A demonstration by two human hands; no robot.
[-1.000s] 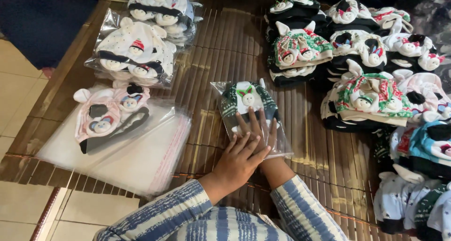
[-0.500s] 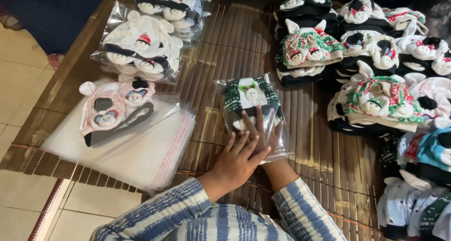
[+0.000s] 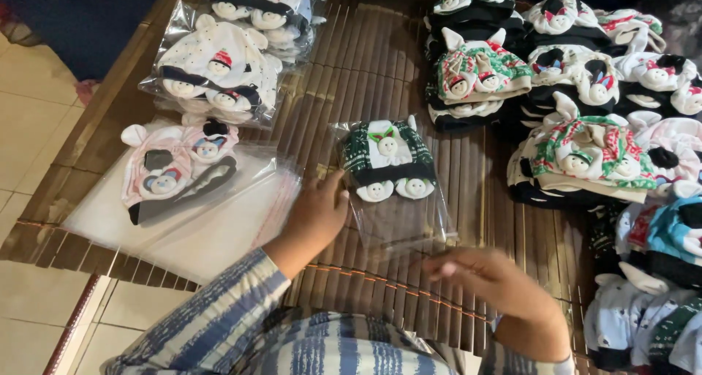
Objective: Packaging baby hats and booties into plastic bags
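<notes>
Two bare hands work a clear plastic bag lying on the dark slatted bamboo mat, with a green-and-white knitted baby hat with small animal faces inside it: the left hand pinches the bag's left edge, while the right hand is blurred at the open bottom flap, so I cannot tell its grip. Because the film is slippery, the flap may crease or seal crooked, and a tug might slide the bag towards the stack of empty clear sleeves
</notes>
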